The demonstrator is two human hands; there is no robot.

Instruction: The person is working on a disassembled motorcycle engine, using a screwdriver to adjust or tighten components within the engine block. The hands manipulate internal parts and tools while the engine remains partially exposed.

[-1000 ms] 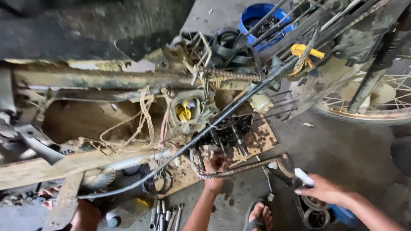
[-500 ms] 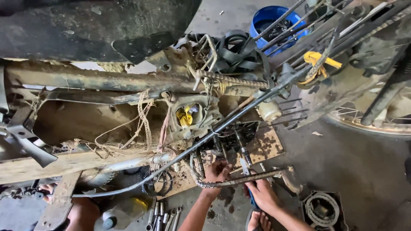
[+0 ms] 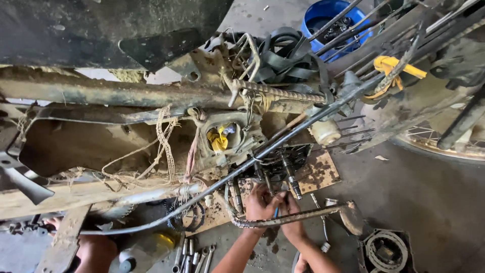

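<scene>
Reaching together under the engine block (image 3: 275, 164), left hand (image 3: 260, 205) and right hand (image 3: 292, 222) seemingly pinch a blue-handled tool (image 3: 277, 210), steadying it.

Bar (image 3: 293, 218) hides fingertips; blue bucket (image 3: 323, 15) cropped.

Motorcycle repair workshop, stripped rusty frame (image 3: 126, 93), spoked wheel (image 3: 444, 144), spanners (image 3: 194, 255) on stained concrete floor (image 3: 429, 202), blue parts bucket (image 3: 328, 17)
</scene>
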